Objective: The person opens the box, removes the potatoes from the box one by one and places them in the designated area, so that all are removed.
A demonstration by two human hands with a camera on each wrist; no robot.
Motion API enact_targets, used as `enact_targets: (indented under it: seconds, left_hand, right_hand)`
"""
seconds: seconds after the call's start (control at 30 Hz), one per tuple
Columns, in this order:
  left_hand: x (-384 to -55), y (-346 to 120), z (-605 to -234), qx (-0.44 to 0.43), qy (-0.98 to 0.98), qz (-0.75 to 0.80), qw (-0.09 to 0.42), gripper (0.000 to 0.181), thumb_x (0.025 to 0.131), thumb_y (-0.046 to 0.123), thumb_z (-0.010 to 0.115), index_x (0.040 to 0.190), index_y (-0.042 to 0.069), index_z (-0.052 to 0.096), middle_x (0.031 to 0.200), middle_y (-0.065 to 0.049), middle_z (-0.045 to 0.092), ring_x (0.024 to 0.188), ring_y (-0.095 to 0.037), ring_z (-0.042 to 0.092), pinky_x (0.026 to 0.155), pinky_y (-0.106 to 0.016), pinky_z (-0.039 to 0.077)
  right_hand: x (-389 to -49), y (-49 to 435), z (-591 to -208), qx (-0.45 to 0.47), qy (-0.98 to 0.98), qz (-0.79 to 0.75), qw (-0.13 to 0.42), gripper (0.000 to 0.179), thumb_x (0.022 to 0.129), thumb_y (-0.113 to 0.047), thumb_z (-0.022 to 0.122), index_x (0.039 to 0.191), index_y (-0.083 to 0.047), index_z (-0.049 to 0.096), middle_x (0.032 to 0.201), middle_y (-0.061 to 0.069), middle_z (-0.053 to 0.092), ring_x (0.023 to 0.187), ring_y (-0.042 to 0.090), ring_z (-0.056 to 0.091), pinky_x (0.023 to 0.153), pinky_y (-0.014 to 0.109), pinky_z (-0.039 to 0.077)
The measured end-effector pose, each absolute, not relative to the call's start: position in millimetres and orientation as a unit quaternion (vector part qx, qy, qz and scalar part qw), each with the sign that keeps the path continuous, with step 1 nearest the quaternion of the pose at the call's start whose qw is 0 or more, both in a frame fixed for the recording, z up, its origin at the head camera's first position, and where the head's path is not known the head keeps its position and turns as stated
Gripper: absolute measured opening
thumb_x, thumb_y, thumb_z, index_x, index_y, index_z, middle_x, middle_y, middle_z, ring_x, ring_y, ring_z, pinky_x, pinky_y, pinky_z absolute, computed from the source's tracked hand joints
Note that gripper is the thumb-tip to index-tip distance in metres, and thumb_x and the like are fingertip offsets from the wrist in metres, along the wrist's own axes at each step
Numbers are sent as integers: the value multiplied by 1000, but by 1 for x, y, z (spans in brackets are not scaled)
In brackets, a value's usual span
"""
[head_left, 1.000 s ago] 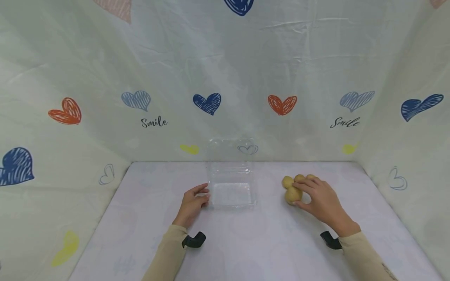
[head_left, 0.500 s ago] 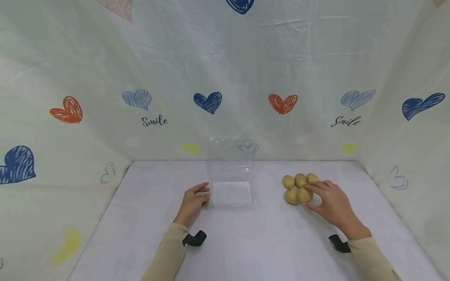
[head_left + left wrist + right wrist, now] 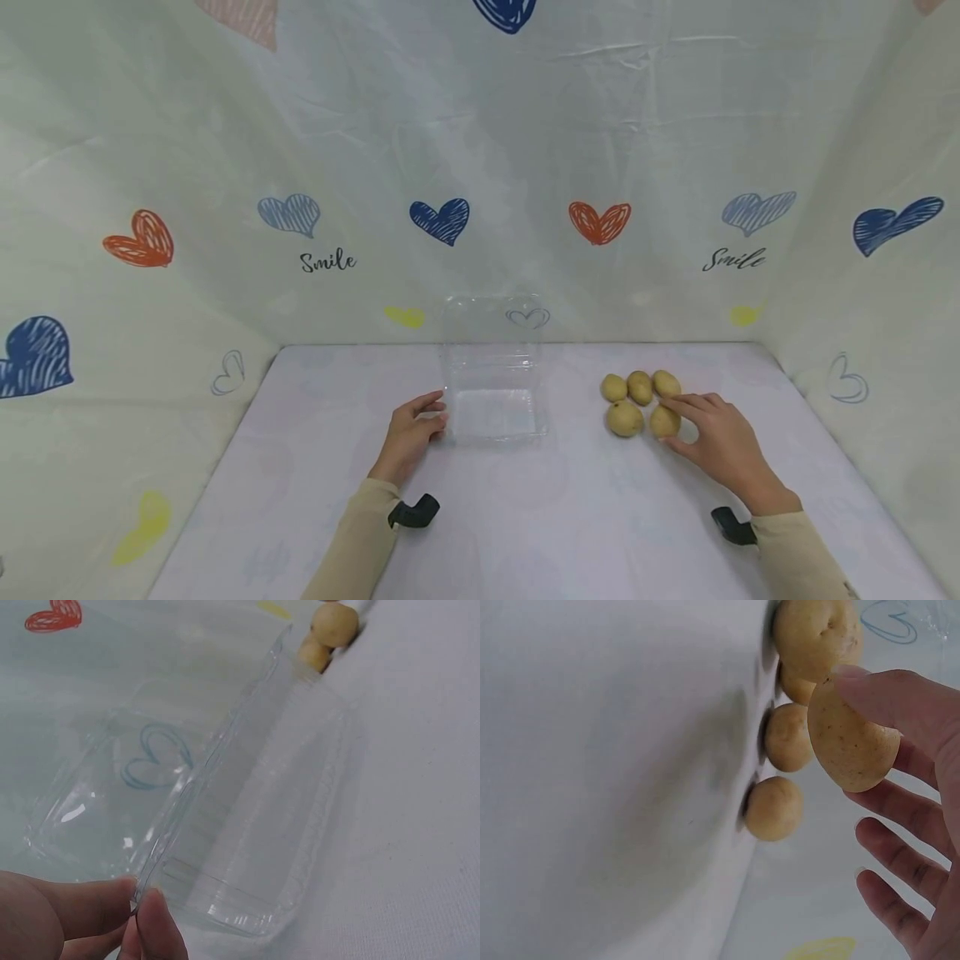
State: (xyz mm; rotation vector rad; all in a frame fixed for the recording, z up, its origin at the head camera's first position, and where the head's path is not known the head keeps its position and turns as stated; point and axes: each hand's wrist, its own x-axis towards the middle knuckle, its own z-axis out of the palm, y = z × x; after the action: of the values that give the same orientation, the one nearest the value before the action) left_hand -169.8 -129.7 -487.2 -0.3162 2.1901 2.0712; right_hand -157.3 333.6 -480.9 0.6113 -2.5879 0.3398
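My right hand (image 3: 716,437) pinches a small yellow potato (image 3: 853,735) between thumb and forefinger; the other fingers are spread apart below it in the right wrist view. This potato is the right one of the front pair in the head view. A rounder potato (image 3: 625,418) sits just left of it, and behind stand three more: a left one (image 3: 613,387), a middle one (image 3: 640,387) and a right one (image 3: 666,383). My left hand (image 3: 411,433) pinches the rim of a clear plastic clamshell container (image 3: 247,802) at its left side. Its lid (image 3: 97,802) stands raised at the back.
A white cloth (image 3: 525,517) covers the table. Behind it rises a pale curtain (image 3: 525,142) printed with hearts and the word Smile, which also closes off both sides. A black wrist mount (image 3: 415,512) sits on the left sleeve, another mount (image 3: 733,527) on the right.
My right hand has moved to the right with its potato, leaving a gap beside the front left potato. The back right potatoes now show more fully. My left hand and the container have stayed put.
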Motion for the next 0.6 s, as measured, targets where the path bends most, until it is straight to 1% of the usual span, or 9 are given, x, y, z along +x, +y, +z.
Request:
enact_targets:
  seconds: [0.23, 0.6]
  left_hand:
    - [-170, -131, -488, -103, 720, 685, 55, 50, 98, -11, 65, 147, -7, 57, 132, -27, 59, 81, -12, 61, 70, -23, 55]
    - [-170, -130, -488, -100, 719, 685, 56, 49, 98, -11, 63, 146, -8, 56, 132, -27, 59, 83, -12, 61, 72, -24, 56]
  right_hand:
    - [-159, 337, -488, 219, -946, 123, 203, 62, 63, -14, 101, 119, -1, 77, 115, 20, 75, 99, 41, 66, 76, 60, 56]
    - [-164, 336, -494, 215, -954, 115, 173, 61, 65, -12, 100, 119, 1, 76, 119, 23, 73, 101, 42, 66, 80, 60, 56]
